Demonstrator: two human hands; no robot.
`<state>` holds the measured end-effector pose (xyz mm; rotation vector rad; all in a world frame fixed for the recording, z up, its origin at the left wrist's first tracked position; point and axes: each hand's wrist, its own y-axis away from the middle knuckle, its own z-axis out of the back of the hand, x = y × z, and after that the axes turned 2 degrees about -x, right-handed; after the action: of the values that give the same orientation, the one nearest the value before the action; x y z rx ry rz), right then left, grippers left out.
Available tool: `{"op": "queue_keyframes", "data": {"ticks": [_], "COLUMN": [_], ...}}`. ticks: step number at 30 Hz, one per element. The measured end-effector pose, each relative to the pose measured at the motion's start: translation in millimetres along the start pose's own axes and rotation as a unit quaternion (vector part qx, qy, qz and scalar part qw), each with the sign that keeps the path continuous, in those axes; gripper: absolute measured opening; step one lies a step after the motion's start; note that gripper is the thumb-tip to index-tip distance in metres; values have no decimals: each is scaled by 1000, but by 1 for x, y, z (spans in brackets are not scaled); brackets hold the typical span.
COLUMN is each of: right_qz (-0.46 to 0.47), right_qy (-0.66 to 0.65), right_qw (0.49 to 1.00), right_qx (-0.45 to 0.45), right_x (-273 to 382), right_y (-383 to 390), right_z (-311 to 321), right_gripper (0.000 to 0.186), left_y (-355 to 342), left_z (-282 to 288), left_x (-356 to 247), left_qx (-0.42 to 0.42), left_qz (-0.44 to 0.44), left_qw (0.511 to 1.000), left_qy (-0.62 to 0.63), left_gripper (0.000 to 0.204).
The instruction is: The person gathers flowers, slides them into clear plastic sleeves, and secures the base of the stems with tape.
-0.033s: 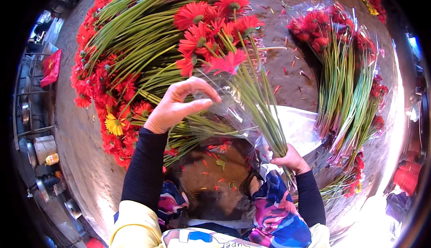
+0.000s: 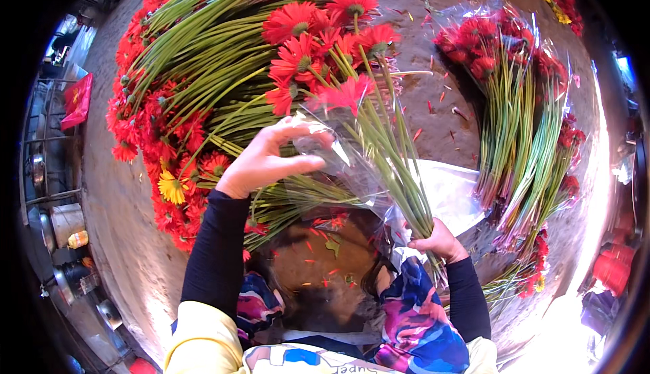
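Observation:
My right hand [image 2: 439, 242] is closed round the lower stems of a bunch of red gerbera daisies [image 2: 386, 164], which tilts up and left with its heads away from me. A clear plastic sleeve [image 2: 349, 164] lies along the left side of these stems. My left hand [image 2: 267, 157] is beside the sleeve's upper end, just below the flower heads. Its thumb and fingers are apart in a curve, and the film overlaps the fingertips. White and clear sheeting [image 2: 450, 194] spreads under and right of the stems, over my knee.
A large heap of red gerberas [image 2: 203, 69] covers the left, with one yellow flower [image 2: 172, 186] in it. Sleeved bunches [image 2: 508, 117] lie at the right. Loose petals dot the floor [image 2: 433, 8]. A metal rack [image 2: 51, 144] stands at the far left, red containers [image 2: 613, 269] at the far right.
The thumb and fingers of my left hand have moved farther apart, and the plastic film has shifted over the fingertips. My right hand and the bunch hold nearly still.

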<state>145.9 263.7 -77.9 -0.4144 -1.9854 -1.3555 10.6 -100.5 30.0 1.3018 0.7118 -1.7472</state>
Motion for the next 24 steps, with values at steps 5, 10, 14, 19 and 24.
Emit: {"op": "queue_keyframes", "data": {"ticks": [5,10,14,19,24], "right_qz": [-7,9,31,155,172], "right_qy": [-2,23,159,280,368], "right_qw": [1000,1000,985,930,869], "right_qx": [5,11,-55,-179,-283], "right_x": [3,9,9,3,-9], "right_y": [6,9,1,-3,-1], "right_z": [-1,-1,-1,-6,-3], "right_gripper": [32,37,40,38,25], "left_y": [4,7,4,-2,20], "left_z": [11,24,33,35,36], "left_x": [34,52,63,65,82], "left_qx": [67,27,-164,-373,-380], "left_qz": [-27,250,18,12,146], "left_qw": [953,968,985,914,881], "left_qy": [-295,23,50,158,240], "left_gripper": [19,13,22,24,20]}}
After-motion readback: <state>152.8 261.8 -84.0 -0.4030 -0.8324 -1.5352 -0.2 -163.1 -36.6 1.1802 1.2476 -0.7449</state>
